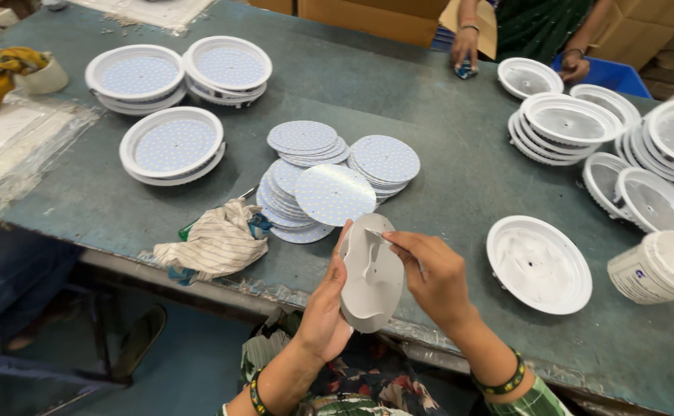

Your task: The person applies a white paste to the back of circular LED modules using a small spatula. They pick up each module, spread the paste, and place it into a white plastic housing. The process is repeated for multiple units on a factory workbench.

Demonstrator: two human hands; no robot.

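- Left hand [323, 308]: grasps a round grey disc [372, 273] by its edge, held upright over the near edge of the desk [445, 154].
- Right hand [433, 273]: fingers pinched on a thin tool [377, 236], its tip touching white paste on the disc's face.
- White round housing [539, 264]: on the desk just right of the hands, paste smeared inside.
- White tub [660, 266]: far right, lying tilted.
- Dotted round boards [329, 181]: stacked beyond the hands, mid-desk.
- Striped cloth [210, 245]: left of the hands, near the edge.
- Filled housings [171, 145]: far left; empty housings [606, 127] far right.
- Another person's hands [464, 48]: at the far side.
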